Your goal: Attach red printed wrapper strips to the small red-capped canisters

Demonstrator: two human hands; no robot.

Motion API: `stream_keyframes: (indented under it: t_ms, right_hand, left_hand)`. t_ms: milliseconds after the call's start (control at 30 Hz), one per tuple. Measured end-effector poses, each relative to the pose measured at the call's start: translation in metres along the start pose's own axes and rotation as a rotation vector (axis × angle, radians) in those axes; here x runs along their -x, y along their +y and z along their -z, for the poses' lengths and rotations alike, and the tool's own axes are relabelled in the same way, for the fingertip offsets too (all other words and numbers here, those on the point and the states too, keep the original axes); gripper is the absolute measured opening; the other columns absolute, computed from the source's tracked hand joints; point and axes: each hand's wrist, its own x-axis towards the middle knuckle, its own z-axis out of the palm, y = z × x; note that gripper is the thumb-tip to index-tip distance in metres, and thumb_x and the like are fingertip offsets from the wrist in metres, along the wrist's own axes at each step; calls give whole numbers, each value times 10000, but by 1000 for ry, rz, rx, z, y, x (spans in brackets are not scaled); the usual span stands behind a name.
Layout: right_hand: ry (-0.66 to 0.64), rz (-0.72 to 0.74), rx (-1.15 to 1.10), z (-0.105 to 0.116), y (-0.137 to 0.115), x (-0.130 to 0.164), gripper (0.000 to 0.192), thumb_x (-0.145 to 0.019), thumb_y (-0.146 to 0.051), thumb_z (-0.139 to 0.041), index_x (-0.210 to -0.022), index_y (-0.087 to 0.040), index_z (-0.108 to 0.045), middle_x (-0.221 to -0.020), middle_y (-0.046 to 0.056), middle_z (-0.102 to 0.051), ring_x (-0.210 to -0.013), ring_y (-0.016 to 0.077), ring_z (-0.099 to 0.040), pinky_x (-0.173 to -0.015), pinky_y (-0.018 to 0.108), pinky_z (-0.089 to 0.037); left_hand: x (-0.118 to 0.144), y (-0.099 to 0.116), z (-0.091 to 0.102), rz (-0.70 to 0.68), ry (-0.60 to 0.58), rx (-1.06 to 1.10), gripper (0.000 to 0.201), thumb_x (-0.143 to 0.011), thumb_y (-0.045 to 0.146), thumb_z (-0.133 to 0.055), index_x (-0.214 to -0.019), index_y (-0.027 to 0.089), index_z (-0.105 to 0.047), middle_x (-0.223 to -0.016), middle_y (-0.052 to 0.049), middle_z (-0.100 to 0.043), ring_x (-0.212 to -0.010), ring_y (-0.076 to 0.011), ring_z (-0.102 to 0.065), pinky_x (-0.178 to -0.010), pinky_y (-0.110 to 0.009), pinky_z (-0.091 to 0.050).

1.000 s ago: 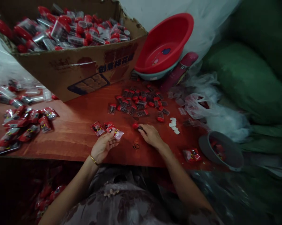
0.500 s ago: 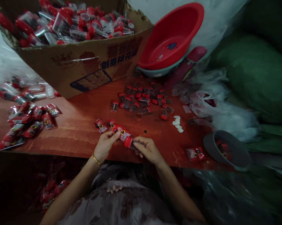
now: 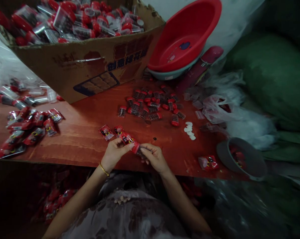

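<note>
Over the front edge of the red-brown table my left hand (image 3: 116, 152) pinches a small red printed plastic bag (image 3: 126, 138). My right hand (image 3: 155, 158) is closed round a small clear bottle with a red cap (image 3: 139, 151), dark inside. The bottle's capped end meets the bag's near end; the cap looks at least partly inside it, though fingers hide some of the join. Two more red printed packets (image 3: 106, 132) lie just beyond my left hand. Farther back is a loose heap of red-capped bottles (image 3: 153, 103).
A cardboard box (image 3: 95, 66) of red-capped bottles stands at back left. Filled red packets (image 3: 35, 124) lie left of it. A red basin (image 3: 182, 46), a pink bottle (image 3: 202, 68), white pieces (image 3: 189, 130), plastic bags (image 3: 229, 113) and a grey bowl (image 3: 222, 156) are to the right.
My right hand has moved left with the bottle, and its red cap now meets the bag's end instead of sitting apart beside it. My left hand has shifted slightly right.
</note>
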Motion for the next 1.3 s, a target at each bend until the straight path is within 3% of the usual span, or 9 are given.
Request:
stream_keyframes:
  t_ms: [267, 400, 633, 767, 933, 1033, 1167, 1233, 1300]
  right_hand:
    - [200, 174, 153, -20, 3, -3, 296, -839, -452, -485, -846, -184, -610, -535, -44, -481, -417, 75, -400, -406, 194, -340]
    - [135, 123, 144, -26, 1, -6, 300, -860, -451, -446, -724, -195, -524, -528, -54, -453, -392, 67, -371, -380, 191, -305]
    - [117, 249, 240, -34, 3, -3, 216, -876, -384, -440, -826, -199, -541, -631, -29, -493, -547, 96, -465, -496, 197, -387]
    - [178, 144, 14, -44, 9, -1, 253, -877, -442, -431, -862, -205, -521, -573, -56, -434, -454, 82, -407, -423, 189, -380]
    - [218, 110, -54, -46, 9, -1, 264, -870, -456, -445, -856, -205, -525, -581, -60, -440, -438, 77, -403, -414, 191, -385]
    - [207, 191, 93, -46, 7, -1, 235, -877, -408, -435, -894, -200, -544, -668, -16, -534, -558, 109, -504, -500, 212, -433]
    - [305, 277, 187, -50, 8, -2, 195, -877, -347, -428, -912, -197, -548, -823, 37, -611, -750, 152, -577, -680, 264, -481]
    - [328, 269, 149, -53, 11, -2, 194, -876, -356, -433, -903, -202, -547, -800, 30, -604, -717, 146, -576, -668, 262, -485]
    - [280, 195, 19, -54, 14, -2, 211, -884, -394, -424, -896, -213, -532, -694, -11, -558, -557, 114, -530, -538, 233, -468]
  left_hand:
    - [0, -18, -7, 25, 151, 108, 360, -426, 300, -847, -704, 132, -691, -729, -34, -713, -664, -139, -623, -724, -271, -497]
    - [-1, -18, -10, 55, 178, 239, 351, -440, 280, -846, -717, 137, -684, -715, -17, -706, -643, -111, -614, -713, -241, -481]
    - [-3, -13, -4, 78, -7, 214, 324, -521, 252, -814, -800, 133, -701, -769, -53, -716, -766, -164, -646, -792, -280, -477]
    - [-3, -16, 0, 62, -104, 150, 306, -587, 314, -784, -834, 149, -711, -839, -66, -719, -773, -174, -644, -715, -270, -495]
    - [-1, -17, -5, 54, -139, 170, 326, -598, 357, -776, -855, 163, -723, -884, -62, -717, -819, -171, -642, -725, -247, -491]
    - [0, -16, -10, 65, -128, 239, 344, -630, 408, -745, -867, 160, -722, -894, -68, -717, -797, -174, -644, -724, -265, -497]
    - [1, -24, -12, 63, -52, 260, 333, -609, 423, -753, -807, 157, -723, -829, -54, -718, -766, -163, -641, -713, -251, -496]
    - [1, -28, -10, 42, -43, 220, 326, -612, 416, -755, -801, 151, -723, -756, -41, -708, -724, -143, -635, -711, -234, -491]
    - [2, -27, -7, 65, -89, 173, 374, -642, 433, -729, -880, 144, -717, -616, -20, -664, -570, -124, -607, -590, -228, -483]
